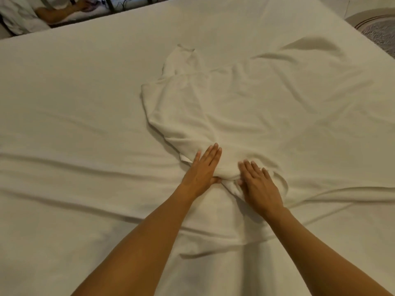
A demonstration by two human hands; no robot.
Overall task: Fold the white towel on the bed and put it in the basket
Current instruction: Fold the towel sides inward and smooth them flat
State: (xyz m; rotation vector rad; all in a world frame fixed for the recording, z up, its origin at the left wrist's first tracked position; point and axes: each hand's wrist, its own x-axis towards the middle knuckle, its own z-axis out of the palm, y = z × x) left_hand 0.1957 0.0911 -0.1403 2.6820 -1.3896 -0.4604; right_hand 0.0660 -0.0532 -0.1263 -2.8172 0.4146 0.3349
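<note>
The white towel lies crumpled on the white bed sheet, stretching from the bed's middle toward me. Its near end is bunched into a thick fold between my hands. My left hand rests on the left side of that fold, fingers straight on top and thumb tucked under the cloth. My right hand lies on the right side of the fold, fingers spread over it and thumb pressed into the bunched edge. No basket is in view.
The sheet is wrinkled around the towel, with long creases to the right. Another person's arm rests beyond the bed's far left edge. A round patterned rug lies on the floor past the far right corner.
</note>
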